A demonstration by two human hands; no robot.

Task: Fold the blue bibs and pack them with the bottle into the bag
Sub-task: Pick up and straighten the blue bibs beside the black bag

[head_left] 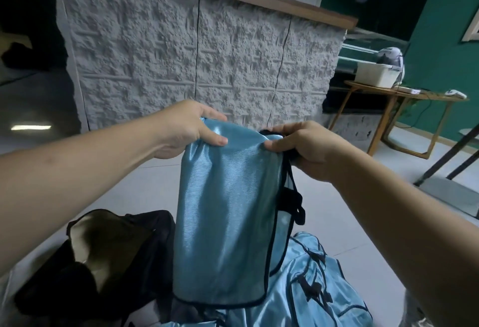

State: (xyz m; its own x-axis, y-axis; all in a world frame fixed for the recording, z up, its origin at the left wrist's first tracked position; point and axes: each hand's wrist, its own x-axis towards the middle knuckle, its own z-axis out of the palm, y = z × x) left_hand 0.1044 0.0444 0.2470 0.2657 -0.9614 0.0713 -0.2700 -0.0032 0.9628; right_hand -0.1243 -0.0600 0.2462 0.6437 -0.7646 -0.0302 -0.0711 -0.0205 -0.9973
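One grey tiled floor (145,186), textured counter (181,49)

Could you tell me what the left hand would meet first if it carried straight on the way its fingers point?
Probably the right hand: the left hand points rightward along the held bib's top edge, though depth is unclear.
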